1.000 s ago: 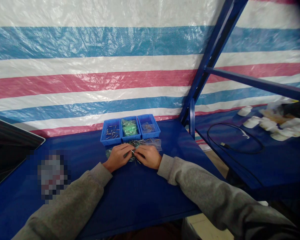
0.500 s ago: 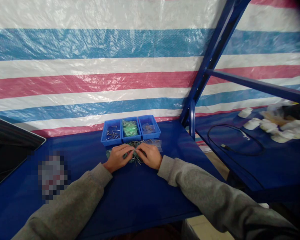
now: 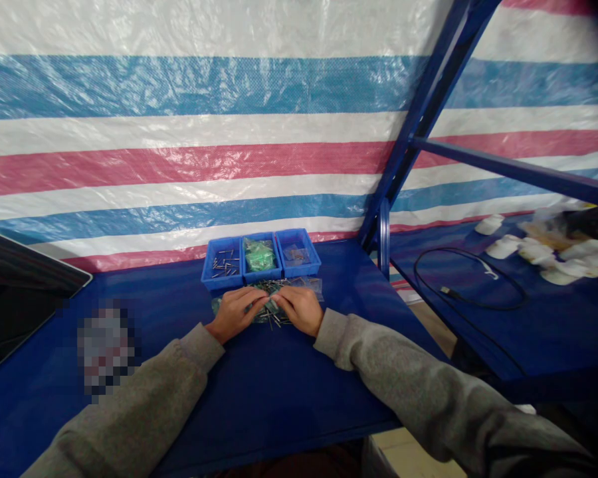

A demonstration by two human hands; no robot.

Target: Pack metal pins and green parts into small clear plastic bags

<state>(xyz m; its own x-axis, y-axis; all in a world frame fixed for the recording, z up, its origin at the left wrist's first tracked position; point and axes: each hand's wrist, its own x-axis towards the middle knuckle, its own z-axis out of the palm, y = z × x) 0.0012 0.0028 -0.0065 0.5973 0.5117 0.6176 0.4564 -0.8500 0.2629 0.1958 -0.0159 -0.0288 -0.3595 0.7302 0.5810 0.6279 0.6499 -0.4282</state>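
Note:
My left hand [image 3: 236,313] and my right hand [image 3: 299,309] meet fingertip to fingertip above a pile of thin metal pins [image 3: 275,318]. Thumb and forefinger of each hand are pinched together around a small, thin metal pin, mostly covered by the fingers. Under the hands, the loose pins lie on green plastic bagging, part of it hidden by my left hand. A flat clear plastic bag [image 3: 313,285] lies just behind my right hand.
Behind the hands stand three joined blue bins: the left bin [image 3: 208,271] holds loose pins, the middle bin [image 3: 262,276] a green bag, the right bin [image 3: 301,271] small clear bags. A dark screen [image 3: 20,299] is at left; a blue rack post [image 3: 403,146] and black cable [image 3: 471,307] at right.
My fingertips have drawn closer together, covering more of the thin pin that showed between them. My right fingers have shifted slightly; the bins and pile stay put.

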